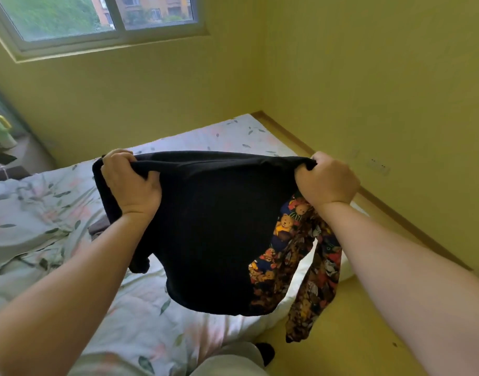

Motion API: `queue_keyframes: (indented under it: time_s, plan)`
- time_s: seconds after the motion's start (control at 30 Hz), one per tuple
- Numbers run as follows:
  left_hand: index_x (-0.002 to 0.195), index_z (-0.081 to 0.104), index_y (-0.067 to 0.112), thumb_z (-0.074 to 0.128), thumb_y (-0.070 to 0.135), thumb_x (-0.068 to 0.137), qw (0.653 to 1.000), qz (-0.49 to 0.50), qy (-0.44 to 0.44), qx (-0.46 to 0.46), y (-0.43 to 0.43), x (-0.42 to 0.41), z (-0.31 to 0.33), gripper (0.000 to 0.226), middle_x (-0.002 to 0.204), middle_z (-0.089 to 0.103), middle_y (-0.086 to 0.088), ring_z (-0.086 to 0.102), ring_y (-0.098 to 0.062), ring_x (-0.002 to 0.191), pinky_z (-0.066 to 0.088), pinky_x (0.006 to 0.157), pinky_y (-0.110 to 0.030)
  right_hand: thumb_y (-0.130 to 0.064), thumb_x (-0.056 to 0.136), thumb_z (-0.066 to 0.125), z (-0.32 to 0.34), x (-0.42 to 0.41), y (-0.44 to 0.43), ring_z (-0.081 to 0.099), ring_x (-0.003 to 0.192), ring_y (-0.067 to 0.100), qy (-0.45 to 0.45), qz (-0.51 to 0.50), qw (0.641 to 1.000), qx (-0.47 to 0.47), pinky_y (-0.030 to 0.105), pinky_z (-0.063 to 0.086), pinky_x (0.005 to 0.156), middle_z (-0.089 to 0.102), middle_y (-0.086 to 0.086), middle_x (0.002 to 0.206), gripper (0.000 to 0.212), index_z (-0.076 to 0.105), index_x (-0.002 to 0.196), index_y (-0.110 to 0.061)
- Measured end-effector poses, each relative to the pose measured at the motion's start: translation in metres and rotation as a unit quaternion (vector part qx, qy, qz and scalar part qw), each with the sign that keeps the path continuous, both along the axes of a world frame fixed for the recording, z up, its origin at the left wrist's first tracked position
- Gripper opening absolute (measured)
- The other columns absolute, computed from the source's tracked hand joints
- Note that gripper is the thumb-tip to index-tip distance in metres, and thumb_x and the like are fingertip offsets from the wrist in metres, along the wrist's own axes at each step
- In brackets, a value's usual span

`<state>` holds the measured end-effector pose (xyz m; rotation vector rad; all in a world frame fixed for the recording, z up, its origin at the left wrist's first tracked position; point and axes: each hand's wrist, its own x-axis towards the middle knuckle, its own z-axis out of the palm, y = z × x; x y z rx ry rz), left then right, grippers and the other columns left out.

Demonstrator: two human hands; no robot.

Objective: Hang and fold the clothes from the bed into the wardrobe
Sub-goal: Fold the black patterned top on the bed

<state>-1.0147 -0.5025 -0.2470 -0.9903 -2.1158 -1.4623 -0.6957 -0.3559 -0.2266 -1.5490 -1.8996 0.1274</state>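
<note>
Hiding bed: held black garment.

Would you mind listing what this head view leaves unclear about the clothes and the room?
- The bear-print patterned garment: mostly hidden behind the black knit top held by the left hand and right hand.
- Wardrobe: not in view.
- Green item at the left edge: cut off and blurred.
</note>
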Motion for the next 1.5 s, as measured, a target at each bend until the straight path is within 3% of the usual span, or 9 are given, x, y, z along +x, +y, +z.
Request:
queue_keyframes:
  time_s: [0.27,0.43,0.67,0.8,0.87,1.0,1.2,1.37,1.5]
  plan:
    - [0.1,0.05,0.011,0.068,0.014,0.082,0.98,0.004,-0.095,-0.176,0.1,-0.047,-0.108,0.026,0.12,0.05,-0.016,0.046,-0.035,0.115,0.039,0.104,-0.044,-0.046,0.085,0.051,-0.098,-0.051,0.094,0.054,0.063,0.029,-0.103,-0.014,0.985,-0.135,0.027,0.032,0.055,0.056,0.001,0.069,0.032,0.049,0.074,-0.016]
    - [0.1,0.051,0.013,0.07,0.013,0.085,0.931,-0.008,-0.106,-0.35,0.194,-0.104,-0.222,0.024,0.122,0.05,-0.016,0.044,-0.034,0.124,0.009,0.126,-0.049,-0.047,0.094,0.049,-0.202,-0.108,0.19,0.059,0.084,0.033,-0.145,-0.02,0.958,-0.245,0.035,0.045,0.068,0.063,0.007,0.092,0.03,0.057,0.096,-0.018]
    - [0.126,0.051,0.001,0.059,0.03,0.097,0.881,-0.001,-0.129,-0.454,0.336,-0.179,-0.348,0.042,0.136,0.048,-0.023,0.039,-0.04,0.134,0.019,0.123,-0.048,-0.027,0.098,0.054,-0.351,-0.197,0.334,0.063,0.11,0.035,-0.022,-0.074,0.915,-0.397,0.032,0.044,0.077,0.066,0.014,0.119,0.029,0.068,0.116,-0.009]
    - [0.152,0.026,0.011,0.064,0.04,0.093,0.86,-0.04,-0.199,-0.469,0.387,-0.195,-0.416,0.076,0.162,0.016,-0.016,0.043,-0.042,0.136,0.036,0.115,-0.05,-0.031,0.098,0.056,-0.423,-0.211,0.359,0.027,0.148,0.031,-0.078,0.033,0.927,-0.366,0.04,0.035,0.112,0.015,0.012,0.163,0.063,0.03,0.154,-0.02]
    - [0.158,0.011,0.022,0.068,0.041,0.089,0.843,-0.072,-0.111,-0.521,0.387,-0.185,-0.455,0.091,0.168,-0.007,-0.014,0.028,-0.045,0.147,0.027,0.12,-0.054,-0.02,0.09,0.06,-0.453,-0.204,0.346,0.024,0.149,0.035,-0.156,0.082,0.926,-0.334,0.045,0.036,0.113,-0.001,0.004,0.167,0.077,0.021,0.155,-0.03]
    - [0.157,0.02,0.019,0.058,0.038,0.097,0.786,-0.237,0.094,-0.563,0.353,-0.131,-0.522,0.074,0.169,0.003,-0.014,0.01,-0.035,0.155,0.014,0.124,-0.056,-0.013,0.087,0.058,-0.507,-0.186,0.288,0.047,0.123,0.038,-0.229,0.062,0.906,-0.351,0.047,0.045,0.096,0.038,0.014,0.142,0.045,0.049,0.13,-0.015]
    - [0.161,0.01,0.025,0.04,0.05,0.103,0.695,-0.259,0.133,-0.657,0.325,-0.095,-0.583,0.069,0.169,0.003,-0.01,-0.004,-0.036,0.155,0.002,0.123,-0.062,-0.018,0.092,0.054,-0.563,-0.154,0.232,0.05,0.125,0.035,-0.244,0.064,0.822,-0.511,0.043,0.048,0.095,0.027,0.01,0.155,0.042,0.051,0.133,-0.011]
    - [0.155,0.028,0.014,0.066,0.021,0.091,0.714,-0.277,0.115,-0.633,0.335,-0.052,-0.561,0.075,0.166,0.021,-0.015,0.013,-0.035,0.154,0.011,0.124,-0.057,-0.04,0.093,0.057,-0.557,-0.151,0.233,0.061,0.077,0.025,-0.035,-0.117,0.833,-0.539,0.034,0.046,0.07,0.063,0.004,0.087,0.023,0.059,0.082,-0.02]
    - [0.151,0.041,0.013,0.058,0.021,0.095,0.732,-0.415,0.133,-0.524,0.339,0.01,-0.539,0.059,0.16,0.036,-0.01,0.027,-0.031,0.151,0.018,0.124,-0.051,-0.068,0.079,0.07,-0.531,-0.142,0.23,0.058,0.085,0.018,0.301,-0.315,0.643,-0.63,0.036,0.049,0.077,0.062,-0.001,0.096,0.058,0.061,0.105,-0.016]
